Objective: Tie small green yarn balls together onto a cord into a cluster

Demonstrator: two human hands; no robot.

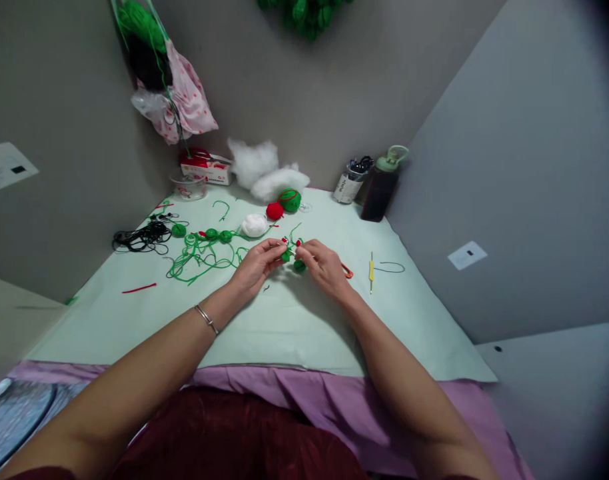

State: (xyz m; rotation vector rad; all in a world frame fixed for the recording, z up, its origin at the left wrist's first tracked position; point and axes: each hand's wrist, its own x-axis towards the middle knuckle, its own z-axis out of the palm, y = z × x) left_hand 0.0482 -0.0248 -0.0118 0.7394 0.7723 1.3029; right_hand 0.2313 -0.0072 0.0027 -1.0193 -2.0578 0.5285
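Observation:
My left hand (259,263) pinches a small green crocheted piece (285,255) between thumb and fingertips, just above the table. My right hand (324,263) is closed close beside it, its fingertips on a thin, pale, needle-like tool (292,253) that reaches to the piece; its exact kind is too small to tell. Small red-and-white bits show above the fingertips of both hands. Under the right fingers lies another green piece (299,266), partly hidden. A loose green yarn end (295,230) rises behind the hands.
Left lie tangled green yarn (194,260), black cord (144,237) and a red strip (139,288). Behind are white yarn (254,225), red (274,211) and green balls (290,200), and stuffing (269,173). Right are a yellow-handled hook (371,272), orange-handled tool (347,271), pen holder (348,185) and bottle (380,190).

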